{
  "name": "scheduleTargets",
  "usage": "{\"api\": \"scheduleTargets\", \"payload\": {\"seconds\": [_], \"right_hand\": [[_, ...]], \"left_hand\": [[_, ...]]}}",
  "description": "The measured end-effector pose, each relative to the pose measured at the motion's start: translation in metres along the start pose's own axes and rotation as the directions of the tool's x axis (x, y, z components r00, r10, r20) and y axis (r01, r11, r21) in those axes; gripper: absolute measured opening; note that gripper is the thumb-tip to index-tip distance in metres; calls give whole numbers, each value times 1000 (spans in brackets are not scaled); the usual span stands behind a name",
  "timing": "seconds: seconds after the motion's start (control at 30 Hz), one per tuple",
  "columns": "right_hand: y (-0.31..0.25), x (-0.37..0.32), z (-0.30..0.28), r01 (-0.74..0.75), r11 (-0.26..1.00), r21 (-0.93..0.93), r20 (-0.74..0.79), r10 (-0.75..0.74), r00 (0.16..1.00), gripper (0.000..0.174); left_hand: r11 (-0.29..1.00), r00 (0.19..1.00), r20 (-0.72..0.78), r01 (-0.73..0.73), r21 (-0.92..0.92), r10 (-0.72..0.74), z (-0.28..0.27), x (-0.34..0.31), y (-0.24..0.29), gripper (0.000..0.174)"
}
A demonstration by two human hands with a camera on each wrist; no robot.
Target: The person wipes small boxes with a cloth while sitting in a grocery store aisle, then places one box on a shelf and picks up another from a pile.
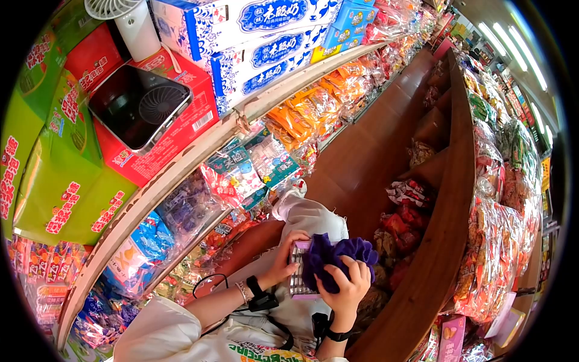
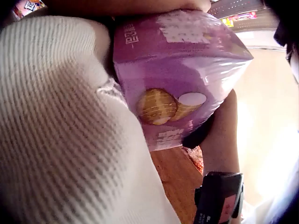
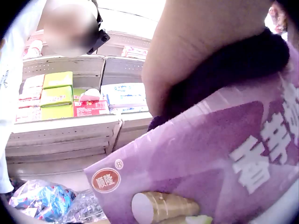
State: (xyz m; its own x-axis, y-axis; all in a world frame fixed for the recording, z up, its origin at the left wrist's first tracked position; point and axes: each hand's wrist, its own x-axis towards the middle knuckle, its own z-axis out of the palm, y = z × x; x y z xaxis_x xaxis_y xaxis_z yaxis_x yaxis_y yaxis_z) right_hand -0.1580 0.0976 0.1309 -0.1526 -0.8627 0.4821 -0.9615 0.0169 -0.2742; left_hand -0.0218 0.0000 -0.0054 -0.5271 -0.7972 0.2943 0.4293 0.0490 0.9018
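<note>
A purple box [image 1: 297, 271] with pictures of sliced taro rests at the person's lap; its printed sides fill much of the left wrist view [image 2: 173, 79] and right wrist view [image 3: 187, 158]. The left hand [image 1: 283, 260] grips the box's left side, with fingers at its upper edge. A dark purple cloth [image 1: 329, 256] lies bunched on the box. The right hand [image 1: 347, 283] presses on this cloth with bent, spread fingers. In the right wrist view, the cloth [image 3: 224, 70] lies between the hand [image 3: 196, 42] and the box's surface.
To the left, a shelf holds green boxes [image 1: 72, 181], a red box [image 1: 202, 114], a black tray [image 1: 136, 108], a white fan [image 1: 136, 30] and bagged snacks [image 1: 232, 172]. A curved wooden display edge [image 1: 443, 223] runs along the right, beside more bagged goods [image 1: 488, 253].
</note>
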Motion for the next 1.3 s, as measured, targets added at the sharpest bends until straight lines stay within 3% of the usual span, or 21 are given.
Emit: {"api": "scheduleTargets", "payload": {"seconds": [0.2, 0.4, 0.57, 0.73, 0.8, 0.93, 1.0, 1.13, 1.3], "right_hand": [[-1, 2, -4, 114, 992, 46, 54, -116, 992, 26], [-8, 4, 10, -181, 983, -35, -85, 177, 981, 27], [-5, 6, 11, -219, 974, -60, -96, 212, 972, 26], [-2, 5, -7, 50, 996, 75, 125, -59, 990, 27], [-2, 5, -9, 71, 993, 91, 144, -84, 986, 27], [-8, 3, -3, 9, 998, 66, 115, -17, 993, 27], [-14, 5, 2, -126, 992, 15, 35, 125, 992, 26], [-21, 7, 13, -218, 973, -70, -74, 213, 974, 26], [-16, 7, 8, -131, 991, -34, -43, 130, 991, 27]], "left_hand": [[1000, 1000, -18, -10, 21, 10, 0, -2, -3, 75], [998, 1000, -12, 20, 61, -19, 10, -1, 9, 73], [996, 1000, -4, 14, 87, -14, 9, 0, 6, 74], [998, 999, -35, -26, 49, 27, 7, -3, 0, 83], [1000, 999, -49, -2, 24, 3, 9, -7, 0, 84], [999, 998, -65, 14, 50, -11, 9, -7, 0, 85], [998, 999, -45, 12, 65, -9, 7, -6, -2, 84], [994, 1000, -14, -9, 108, 10, 6, -3, 2, 82], [994, 1000, -4, -14, 104, 15, 3, -4, 0, 83]]}}
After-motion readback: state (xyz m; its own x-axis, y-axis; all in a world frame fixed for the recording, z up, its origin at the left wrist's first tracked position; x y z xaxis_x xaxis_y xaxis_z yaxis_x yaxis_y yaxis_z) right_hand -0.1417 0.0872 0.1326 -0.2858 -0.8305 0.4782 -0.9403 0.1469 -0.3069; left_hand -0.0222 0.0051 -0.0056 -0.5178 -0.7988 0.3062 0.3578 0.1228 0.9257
